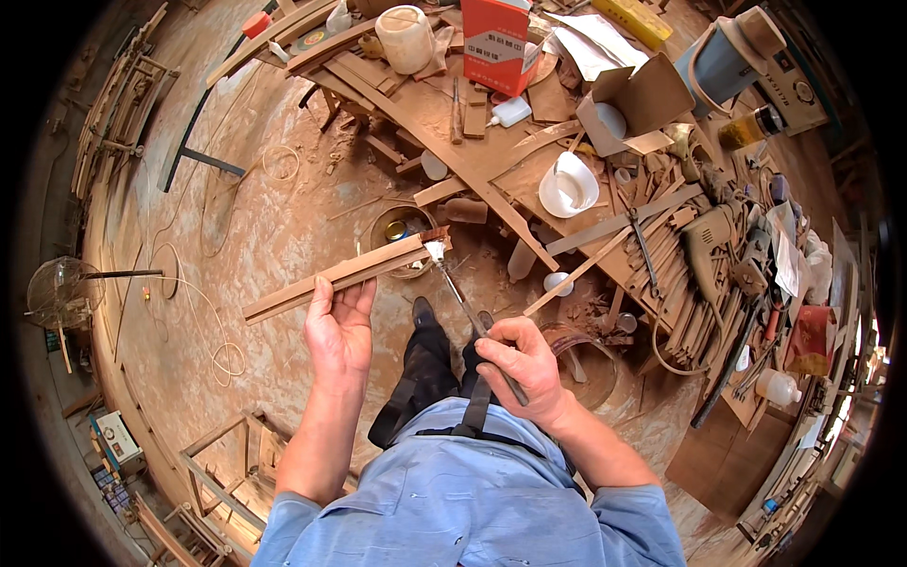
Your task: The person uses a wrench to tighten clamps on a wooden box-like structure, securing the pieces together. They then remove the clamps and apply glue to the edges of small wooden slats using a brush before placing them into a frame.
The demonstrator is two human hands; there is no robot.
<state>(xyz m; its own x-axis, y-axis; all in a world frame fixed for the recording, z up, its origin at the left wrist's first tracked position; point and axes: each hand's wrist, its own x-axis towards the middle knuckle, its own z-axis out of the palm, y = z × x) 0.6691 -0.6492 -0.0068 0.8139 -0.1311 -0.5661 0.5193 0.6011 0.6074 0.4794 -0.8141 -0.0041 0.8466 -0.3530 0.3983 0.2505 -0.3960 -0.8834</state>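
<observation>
My left hand (pixel 340 333) is closed around the underside of a grooved wooden strip (pixel 335 281), thumb along its near side. The strip slants up to the right in front of me, and its far right end is darker and reddish. In my right hand (pixel 521 367) is a long thin tool (pixel 459 295) with a metal-looking shaft and a dark handle. White paste covers its tip, which touches the strip near that right end. The tip's exact shape is hidden by the paste.
A cluttered wooden workbench (pixel 430 132) curves across the far side. On it are a white tub (pixel 569 185), an open cardboard box (pixel 635 102), a red box (pixel 498 45) and a power drill (pixel 710 241). A stool (pixel 586 364) stands near my right; a cable (pixel 203 317) lies on the floor.
</observation>
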